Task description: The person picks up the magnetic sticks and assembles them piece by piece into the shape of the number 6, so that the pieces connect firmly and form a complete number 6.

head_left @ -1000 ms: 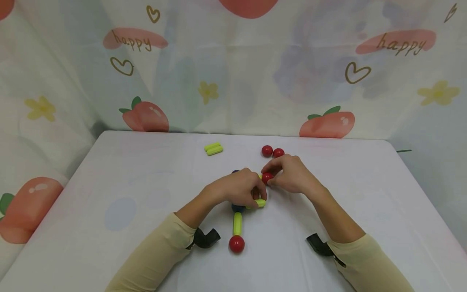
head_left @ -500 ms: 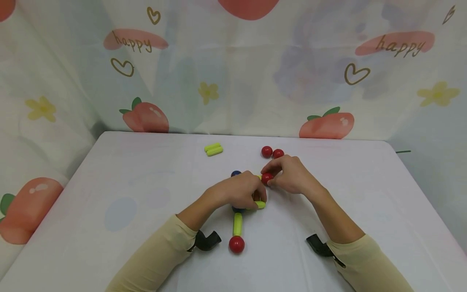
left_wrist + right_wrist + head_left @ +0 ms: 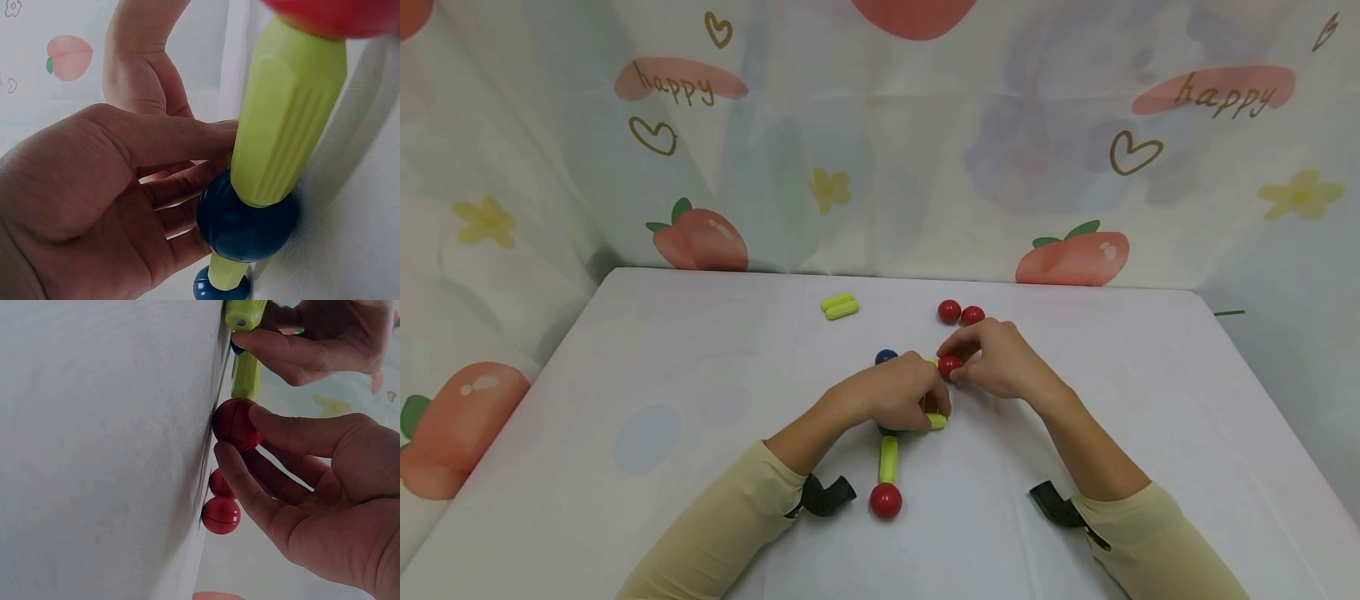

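Observation:
Near the middle of the table, my left hand [image 3: 898,387] pinches a yellow-green rod [image 3: 936,422] that points right from the nearer dark blue ball [image 3: 244,219]. Toward me, another yellow-green rod [image 3: 888,458] joins that ball to a red ball [image 3: 886,501]. A farther blue ball [image 3: 886,356] shows behind my left hand, linked by a short rod [image 3: 226,272] in the left wrist view. My right hand [image 3: 1000,358] holds a red ball [image 3: 237,424] between thumb and fingers, against the end of a yellow-green rod [image 3: 245,375]. My left hand partly hides the linked pieces.
Two loose red balls [image 3: 961,313] lie just beyond my right hand. Farther back and left, two yellow-green rods [image 3: 839,306] lie side by side. The white table [image 3: 647,367] ends at a printed curtain [image 3: 880,167].
My left hand has shifted very slightly toward me with the rod, so more of the far blue ball shows. The right hand keeps its hold on the red ball in the same place.

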The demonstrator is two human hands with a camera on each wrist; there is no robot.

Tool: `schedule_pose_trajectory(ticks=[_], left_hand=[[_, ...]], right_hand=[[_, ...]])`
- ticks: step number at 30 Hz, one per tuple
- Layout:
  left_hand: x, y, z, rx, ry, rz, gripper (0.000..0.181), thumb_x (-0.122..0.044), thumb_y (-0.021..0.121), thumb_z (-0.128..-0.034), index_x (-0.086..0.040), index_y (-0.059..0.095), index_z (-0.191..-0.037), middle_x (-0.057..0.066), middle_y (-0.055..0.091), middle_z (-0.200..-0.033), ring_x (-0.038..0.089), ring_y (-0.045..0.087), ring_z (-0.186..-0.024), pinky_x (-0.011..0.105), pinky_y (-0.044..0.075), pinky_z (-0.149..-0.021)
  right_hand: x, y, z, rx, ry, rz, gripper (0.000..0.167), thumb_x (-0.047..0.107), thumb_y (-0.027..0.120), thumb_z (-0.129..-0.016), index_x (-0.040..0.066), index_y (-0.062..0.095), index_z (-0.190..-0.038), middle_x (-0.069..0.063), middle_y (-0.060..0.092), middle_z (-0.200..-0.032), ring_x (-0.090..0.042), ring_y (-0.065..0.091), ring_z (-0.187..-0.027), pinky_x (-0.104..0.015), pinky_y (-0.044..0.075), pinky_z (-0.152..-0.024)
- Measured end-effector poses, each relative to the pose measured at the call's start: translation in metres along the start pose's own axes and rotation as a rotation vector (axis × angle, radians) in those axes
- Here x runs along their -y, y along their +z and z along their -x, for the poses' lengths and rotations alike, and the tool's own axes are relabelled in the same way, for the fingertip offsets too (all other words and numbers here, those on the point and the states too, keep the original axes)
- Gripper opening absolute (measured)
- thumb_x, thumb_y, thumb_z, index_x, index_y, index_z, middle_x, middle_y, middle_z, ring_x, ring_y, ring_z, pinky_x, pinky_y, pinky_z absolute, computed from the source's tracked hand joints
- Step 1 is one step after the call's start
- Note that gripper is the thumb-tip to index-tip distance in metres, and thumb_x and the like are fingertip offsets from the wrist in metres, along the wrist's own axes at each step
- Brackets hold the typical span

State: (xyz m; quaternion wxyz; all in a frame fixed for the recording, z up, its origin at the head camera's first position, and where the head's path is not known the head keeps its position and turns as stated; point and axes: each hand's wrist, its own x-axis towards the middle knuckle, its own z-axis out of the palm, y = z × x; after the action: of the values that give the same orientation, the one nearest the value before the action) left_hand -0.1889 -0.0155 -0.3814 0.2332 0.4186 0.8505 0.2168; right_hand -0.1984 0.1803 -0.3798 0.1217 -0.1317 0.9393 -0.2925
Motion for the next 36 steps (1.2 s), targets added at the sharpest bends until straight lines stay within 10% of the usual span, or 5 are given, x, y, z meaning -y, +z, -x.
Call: schedule_pose_trajectory(ticks=[36], left_hand=[[-0.0042,-0.0009,0.005,0.014,0.039,-0.011,0.027,-0.001,0.079,-0.0861,-0.015,0.082,-0.109,-0.008,0.071,-0.09,0.008,0.06,-0.083,0.018,0.049,-0.074]], right_hand=[[-0.0012,0.0008,-0.0004,0.009,-0.009,0.006,0.027,0.006,0.08,-0.087,0.01,0.079,-0.114,-0.007,0.077,-0.1,-0.029,0.068,-0.101,-0.039,0.058,-0.08]])
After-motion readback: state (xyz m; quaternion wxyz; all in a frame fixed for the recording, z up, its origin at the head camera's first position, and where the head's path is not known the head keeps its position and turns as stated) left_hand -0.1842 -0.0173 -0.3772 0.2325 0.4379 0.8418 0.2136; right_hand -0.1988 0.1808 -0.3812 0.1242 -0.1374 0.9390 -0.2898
